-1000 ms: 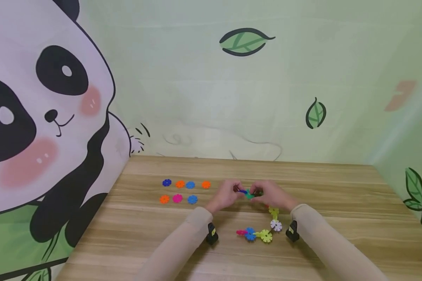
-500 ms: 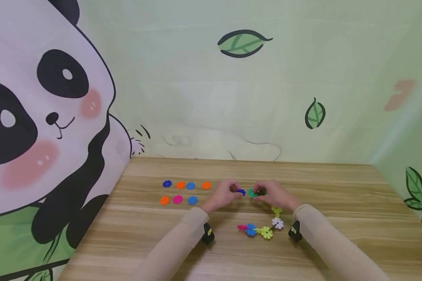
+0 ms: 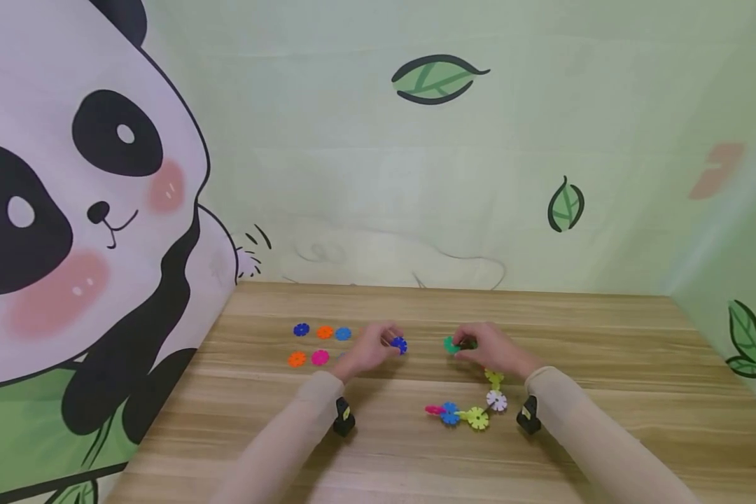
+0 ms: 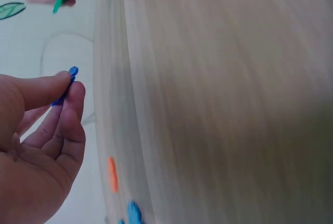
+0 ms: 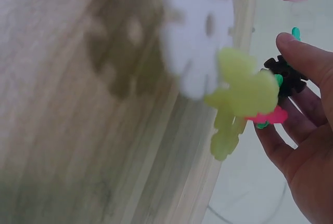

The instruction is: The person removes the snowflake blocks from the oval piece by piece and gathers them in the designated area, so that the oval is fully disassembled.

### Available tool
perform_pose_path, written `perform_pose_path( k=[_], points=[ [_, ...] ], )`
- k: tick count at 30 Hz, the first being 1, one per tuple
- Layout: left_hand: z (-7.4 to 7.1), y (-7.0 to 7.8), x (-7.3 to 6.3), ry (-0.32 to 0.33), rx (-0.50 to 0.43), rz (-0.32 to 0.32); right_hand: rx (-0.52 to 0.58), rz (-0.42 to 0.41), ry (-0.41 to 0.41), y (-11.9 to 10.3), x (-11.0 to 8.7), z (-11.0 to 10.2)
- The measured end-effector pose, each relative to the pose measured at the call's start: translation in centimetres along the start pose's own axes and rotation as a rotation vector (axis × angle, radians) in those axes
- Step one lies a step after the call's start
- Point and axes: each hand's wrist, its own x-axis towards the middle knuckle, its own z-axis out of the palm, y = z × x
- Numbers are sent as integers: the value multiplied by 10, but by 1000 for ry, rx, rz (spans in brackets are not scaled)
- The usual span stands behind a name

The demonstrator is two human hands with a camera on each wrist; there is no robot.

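My left hand [image 3: 370,348] pinches a dark blue snowflake disc [image 3: 400,345] between thumb and fingers, raised over the table. To its right, my right hand [image 3: 493,348] pinches a green snowflake disc [image 3: 450,344] at the end of a linked chain. A gap separates the two discs. In the right wrist view, a black disc [image 5: 286,76] and a pinkish-red disc [image 5: 270,116] sit in the chain by the fingers. From there the chain curves toward me through a yellow disc [image 3: 494,376], a white disc [image 3: 496,400], another yellow disc [image 3: 477,418], a blue disc [image 3: 450,414] and a pink disc [image 3: 434,409].
Loose discs lie on the wooden table [image 3: 239,420] at the left: dark blue [image 3: 301,329], orange [image 3: 325,332], light blue [image 3: 343,334], another orange [image 3: 297,359] and magenta [image 3: 320,358]. My left hand covers part of this group. A panda-printed backdrop [image 3: 327,175] rises behind the table.
The dark blue disc, at the green disc's edge a second ago, has come away from it. My left hand has carried it leftward, over the loose discs' right side. The right hand has barely moved.
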Motion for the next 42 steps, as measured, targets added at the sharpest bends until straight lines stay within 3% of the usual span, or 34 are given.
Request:
perform_pose_path(
  k=[6,14,18,23,32,42],
  points=[
    [-19,-12,-8,16,63,-54,-14,-6,28,0,0,0],
    [-39,-27,-19,46,60,-146,-23,-35,44,-2,0,0],
    [-44,-30,-24,53,104,-138,-30,-33,51,0,0,-1],
    [-45,-32,-27,48,149,-119,-24,-35,44,-1,-1,-1],
    [-41,-32,-27,-62,263,-61,-39,-31,52,-3,0,-1],
    [-39,-33,-28,-114,314,-120,-52,-28,56,-2,0,1]
  ],
)
